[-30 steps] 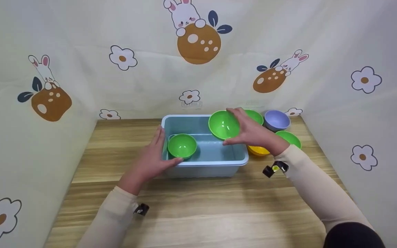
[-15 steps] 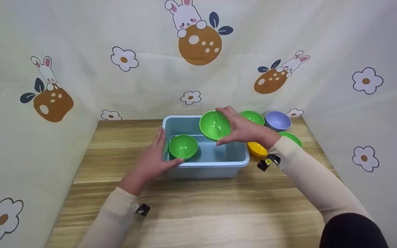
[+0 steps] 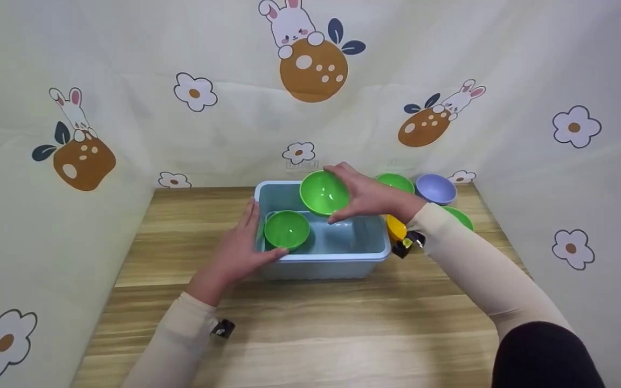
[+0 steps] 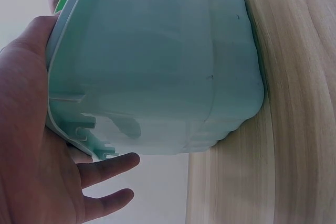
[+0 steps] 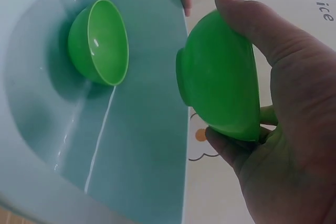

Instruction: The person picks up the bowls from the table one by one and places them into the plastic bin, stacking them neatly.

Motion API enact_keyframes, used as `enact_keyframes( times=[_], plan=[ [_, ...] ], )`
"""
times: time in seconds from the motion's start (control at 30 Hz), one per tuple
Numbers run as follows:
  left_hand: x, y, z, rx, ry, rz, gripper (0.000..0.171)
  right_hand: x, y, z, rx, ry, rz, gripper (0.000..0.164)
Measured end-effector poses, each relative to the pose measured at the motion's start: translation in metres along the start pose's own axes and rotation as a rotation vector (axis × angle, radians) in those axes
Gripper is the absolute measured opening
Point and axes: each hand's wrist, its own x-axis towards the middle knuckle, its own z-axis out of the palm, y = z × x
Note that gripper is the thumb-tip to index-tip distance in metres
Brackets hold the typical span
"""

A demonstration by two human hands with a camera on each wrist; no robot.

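A light-blue plastic bin [image 3: 326, 267] stands on the table. My left hand [image 3: 235, 245] holds its near left corner, thumb over the front rim, fingers along the left side. In the left wrist view, two fingers [image 4: 107, 170] of that hand stretch out past the bin's outer wall. One green bowl [image 3: 287, 229] sits upright inside at the left end. Over the bin's back part, my right hand [image 3: 367, 191] grips a second green bowl [image 3: 321, 193] by its side. The right wrist view shows this held bowl [image 5: 220, 77] tilted, with the thumb and fingers on opposite sides.
Right of the bin are more bowls: a green one [image 3: 395, 182], a purple one [image 3: 436, 188], another green one [image 3: 460, 218] partly behind the right arm, and a yellow one [image 3: 396, 228]. Cloth with rabbit prints [image 3: 313, 70] walls the wooden table [image 3: 310, 328].
My right hand has carried the green bowl leftward over the bin, toward the bowl inside. The left hand keeps its place at the corner.
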Motion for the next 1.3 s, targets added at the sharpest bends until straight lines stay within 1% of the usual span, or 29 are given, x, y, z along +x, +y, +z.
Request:
enact_keyframes(
  times=[0.2,0.33,0.43,0.57,0.83,1.03,1.2,1.3],
  plan=[
    [-0.001,-0.002,0.000,0.011,0.009,0.005,0.143,0.012,-0.004,0.004,-0.022,-0.036,-0.038,0.123],
    [-0.001,-0.002,0.000,0.006,0.008,0.014,0.141,0.020,-0.006,0.009,-0.071,-0.039,-0.079,0.120],
    [-0.001,-0.002,-0.001,0.001,0.005,0.011,0.140,0.026,-0.007,0.012,-0.091,-0.035,-0.110,0.121],
    [-0.001,-0.002,-0.001,-0.003,0.003,0.002,0.141,0.032,-0.006,0.016,-0.090,-0.035,-0.126,0.122],
    [-0.003,0.000,-0.001,0.002,0.011,0.006,0.142,0.041,-0.001,0.021,-0.152,-0.018,-0.165,0.125],
    [-0.002,0.000,0.000,0.019,0.010,0.005,0.143,0.047,0.000,0.024,-0.173,-0.029,-0.167,0.126],
    [-0.002,-0.001,0.001,0.030,0.003,0.004,0.142,0.053,0.000,0.031,-0.177,-0.039,-0.193,0.124],
    [-0.001,0.000,0.001,0.020,0.005,0.004,0.140,0.056,0.000,0.035,-0.192,-0.050,-0.202,0.122]
  ],
)
